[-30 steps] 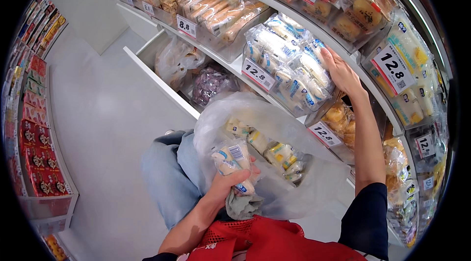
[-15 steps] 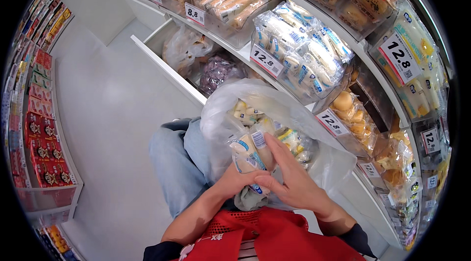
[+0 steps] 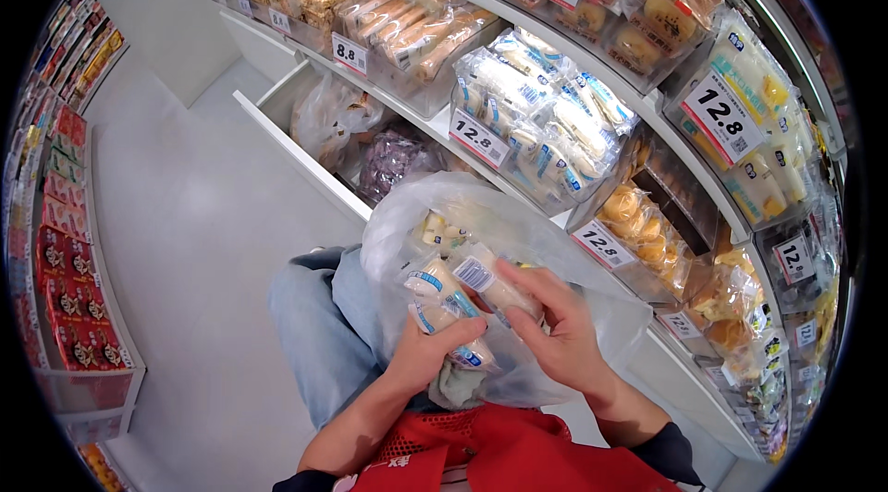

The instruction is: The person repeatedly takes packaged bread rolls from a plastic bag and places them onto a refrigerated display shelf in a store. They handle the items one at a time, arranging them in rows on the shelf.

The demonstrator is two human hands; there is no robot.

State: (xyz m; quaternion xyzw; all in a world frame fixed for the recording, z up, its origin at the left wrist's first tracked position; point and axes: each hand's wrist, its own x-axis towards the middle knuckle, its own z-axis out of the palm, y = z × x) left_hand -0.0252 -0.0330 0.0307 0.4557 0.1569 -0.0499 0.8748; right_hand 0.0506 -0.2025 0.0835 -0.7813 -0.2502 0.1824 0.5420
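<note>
While the left hand (image 3: pixel 425 353) is clamped around wrapped bread packs (image 3: pixel 444 290), the right hand (image 3: pixel 557 330) grips another pack (image 3: pixel 498 287), both toward the near edge of a translucent bag (image 3: pixel 388 231).

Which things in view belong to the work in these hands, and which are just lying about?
Work in hand:
left hand holding wrapped packs
right hand holding another pack
plastic bag of packs
probably the matching shelf packs

Lying about:
purple bundle in drawer
red packets at far left

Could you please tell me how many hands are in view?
2: the left hand holds wrapped food; the right hand, beside it, holds a barcoded pack, near the translucent bag.
</note>
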